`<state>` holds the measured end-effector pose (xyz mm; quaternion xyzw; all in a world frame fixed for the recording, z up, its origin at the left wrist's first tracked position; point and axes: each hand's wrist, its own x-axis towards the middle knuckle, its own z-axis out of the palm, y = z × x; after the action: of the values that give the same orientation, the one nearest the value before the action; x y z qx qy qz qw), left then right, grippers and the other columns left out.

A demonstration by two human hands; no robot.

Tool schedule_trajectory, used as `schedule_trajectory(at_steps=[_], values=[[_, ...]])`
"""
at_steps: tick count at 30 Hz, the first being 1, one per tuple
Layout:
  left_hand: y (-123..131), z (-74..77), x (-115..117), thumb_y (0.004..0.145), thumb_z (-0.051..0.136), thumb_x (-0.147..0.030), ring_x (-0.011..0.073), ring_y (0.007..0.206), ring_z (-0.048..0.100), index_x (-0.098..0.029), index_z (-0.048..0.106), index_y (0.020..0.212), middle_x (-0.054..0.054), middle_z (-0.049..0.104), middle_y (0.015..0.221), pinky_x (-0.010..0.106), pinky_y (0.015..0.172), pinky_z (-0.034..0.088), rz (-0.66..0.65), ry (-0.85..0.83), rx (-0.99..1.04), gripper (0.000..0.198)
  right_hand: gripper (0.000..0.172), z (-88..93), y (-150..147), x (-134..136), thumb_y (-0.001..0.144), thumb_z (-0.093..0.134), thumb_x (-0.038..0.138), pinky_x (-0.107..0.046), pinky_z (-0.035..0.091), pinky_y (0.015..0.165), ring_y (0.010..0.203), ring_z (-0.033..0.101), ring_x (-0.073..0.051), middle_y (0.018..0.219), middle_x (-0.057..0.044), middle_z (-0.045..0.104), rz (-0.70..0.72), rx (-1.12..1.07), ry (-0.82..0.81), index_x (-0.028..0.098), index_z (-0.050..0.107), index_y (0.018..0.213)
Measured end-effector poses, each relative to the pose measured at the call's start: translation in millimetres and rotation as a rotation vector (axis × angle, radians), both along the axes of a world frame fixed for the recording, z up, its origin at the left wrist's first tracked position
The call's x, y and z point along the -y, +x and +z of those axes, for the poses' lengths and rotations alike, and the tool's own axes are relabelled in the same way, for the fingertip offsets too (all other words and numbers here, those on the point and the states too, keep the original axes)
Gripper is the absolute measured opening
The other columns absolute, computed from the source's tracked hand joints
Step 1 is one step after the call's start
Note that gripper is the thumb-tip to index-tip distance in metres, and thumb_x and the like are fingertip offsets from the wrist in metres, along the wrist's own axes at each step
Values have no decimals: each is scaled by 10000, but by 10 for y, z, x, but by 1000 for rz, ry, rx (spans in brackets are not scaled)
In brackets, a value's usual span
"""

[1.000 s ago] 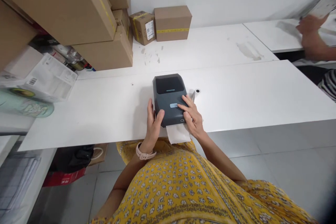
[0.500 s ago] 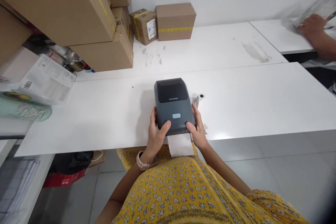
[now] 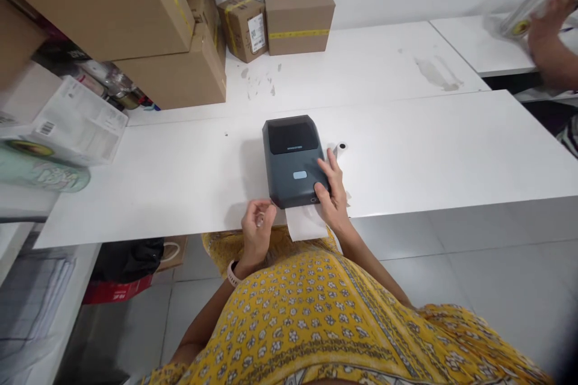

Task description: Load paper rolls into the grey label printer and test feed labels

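Observation:
A dark grey label printer [image 3: 293, 159] with a light blue button lies at the table's front edge. A white strip of label paper [image 3: 306, 225] sticks out of its front and hangs over the edge. My right hand [image 3: 335, 195] grips the printer's right front corner, thumb on top and fingers along the side. Beside the front left corner is my left hand [image 3: 257, 225], fingers curled in and thumb near the printer; what they hold, if anything, is hidden. A small white roll [image 3: 341, 148] stands just right of the printer.
Cardboard boxes [image 3: 167, 81] are stacked at the back left, with two smaller cartons [image 3: 298, 21] by the wall. A white package [image 3: 85, 120] and a green bottle [image 3: 49, 171] lie at the left. Another person's hand [image 3: 548, 27] handles a clear bag at the far right.
My left hand has let go of the printer's left side and curled near its front corner. My right fingers have shifted up onto the printer. The view has tilted slightly down.

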<state>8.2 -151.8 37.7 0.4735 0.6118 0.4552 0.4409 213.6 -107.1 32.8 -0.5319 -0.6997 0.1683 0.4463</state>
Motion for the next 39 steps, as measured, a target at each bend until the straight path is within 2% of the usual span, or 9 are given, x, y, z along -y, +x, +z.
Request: schedule_trajectory(at_steps=[2, 5, 12, 19, 23, 28, 32, 34, 39], values=[[23, 12, 99, 905, 642, -664, 151, 611, 599, -196, 650, 788, 10, 664, 679, 278, 589, 466, -232, -184, 35, 482, 494, 43, 9, -22, 1117, 295, 383, -652, 371, 1289, 1633, 317, -281, 1753, 24, 332, 47, 17, 58, 471, 379, 1596], [135, 64, 101, 798, 712, -730, 135, 495, 542, -181, 638, 671, 7, 621, 550, 276, 521, 413, -496, -423, 196, 568, 490, 67, 31, -48, 1111, 273, 384, -685, 362, 1281, 1622, 337, -297, 1717, 32, 400, 62, 55, 53, 468, 446, 1561], [283, 186, -1, 733, 812, -651, 116, 493, 545, -151, 719, 776, 20, 674, 615, 262, 501, 447, -478, -419, 522, 511, 434, 30, 26, -64, 1108, 276, 351, -626, 385, 1277, 1618, 338, -260, 1670, -10, 467, 46, 81, 90, 352, 611, 1385], [139, -93, 86, 728, 767, -761, 149, 533, 599, -148, 707, 681, 52, 703, 621, 285, 558, 479, -487, -388, 234, 618, 419, 162, 104, -54, 1100, 334, 380, -638, 343, 1279, 1581, 404, -295, 1629, 8, 539, 55, 216, 75, 359, 711, 1282], [-92, 23, 22, 861, 698, -660, 145, 597, 582, -164, 698, 681, 19, 678, 632, 276, 604, 459, -512, -276, 92, 527, 324, 455, 153, -70, 1081, 472, 472, -691, 167, 1326, 1580, 407, -336, 1609, 17, 575, 92, 434, 141, 364, 742, 1224], [-444, 208, -130, 922, 670, -564, 164, 708, 666, -193, 768, 890, 36, 764, 821, 287, 688, 529, -329, -147, 9, 385, 332, 655, 113, -159, 1090, 479, 498, -635, 113, 1369, 1611, 372, -309, 1581, -2, 608, 218, 582, 218, 297, 744, 1087], [-514, 202, -212, 935, 651, -568, 195, 770, 708, -193, 768, 938, 70, 788, 885, 311, 700, 568, -192, -87, -22, 393, 304, 541, 95, -243, 1091, 493, 493, -634, 151, 1366, 1595, 407, -288, 1500, -9, 681, 236, 565, 243, 283, 705, 1033], [-446, 176, -232, 939, 659, -578, 248, 992, 743, -206, 760, 1087, 107, 797, 1101, 347, 799, 604, -151, -41, -39, 413, 268, 432, 116, -254, 1086, 515, 485, -678, 180, 1346, 1579, 432, -299, 1506, -5, 676, 224, 472, 210, 288, 694, 1061], [-189, 71, -228, 947, 678, -610, 343, 1619, 343, -329, 328, 1657, 90, 289, 1780, 497, 1259, 427, -257, 22, 9, 840, 317, 95, 160, -85, 1098, 474, 457, -678, 368, 1277, 1633, 325, -310, 1759, 21, 341, 184, 85, 33, 364, 638, 1354]])
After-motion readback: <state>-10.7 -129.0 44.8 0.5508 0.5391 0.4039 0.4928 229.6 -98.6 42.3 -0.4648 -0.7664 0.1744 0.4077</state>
